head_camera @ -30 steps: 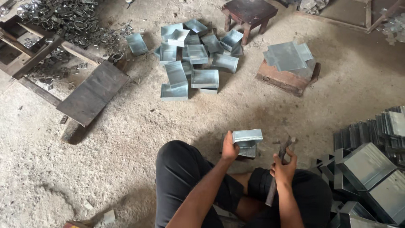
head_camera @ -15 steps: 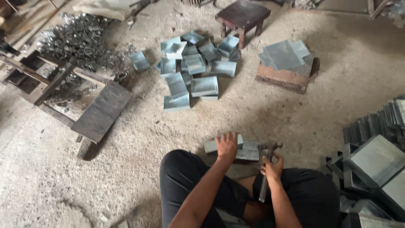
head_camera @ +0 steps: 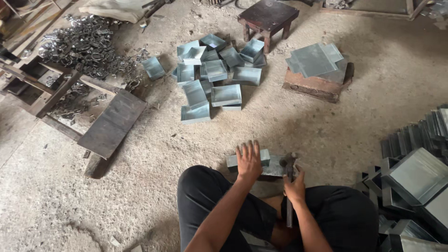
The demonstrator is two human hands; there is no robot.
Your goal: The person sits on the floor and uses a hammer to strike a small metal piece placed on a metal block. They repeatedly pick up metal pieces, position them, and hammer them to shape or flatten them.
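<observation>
Now the left hand (head_camera: 248, 161) is pressing flat on a thin, stiff, sharp-edged metal tray (head_camera: 261, 163) lying on the floor at 12 o'clock from the knees, best gripped by its folded rim, while the right hand (head_camera: 295, 186) is clamping a hammer (head_camera: 288, 186)

Heap of shallow metal trays (head_camera: 215, 77) strewn on the dusty concrete floor (head_camera: 154, 154), some upside down, some overlapping. Just behind, a small dark wooden stool (head_camera: 268, 16). To its right, a stack of flat metal sheets (head_camera: 313, 59) resting on a rusty block (head_camera: 315, 87). At upper left, a tangled pile of metal clamps (head_camera: 88, 46), touching a rough wooden frame (head_camera: 46, 91). Leaning from that frame, a dark flat board (head_camera: 112, 123). Along the right edge, rows of folded metal pieces (head_camera: 420, 135) stood on edge, with larger boxes (head_camera: 415, 175) in front. At top, a pale sack (head_camera: 116, 8).
</observation>
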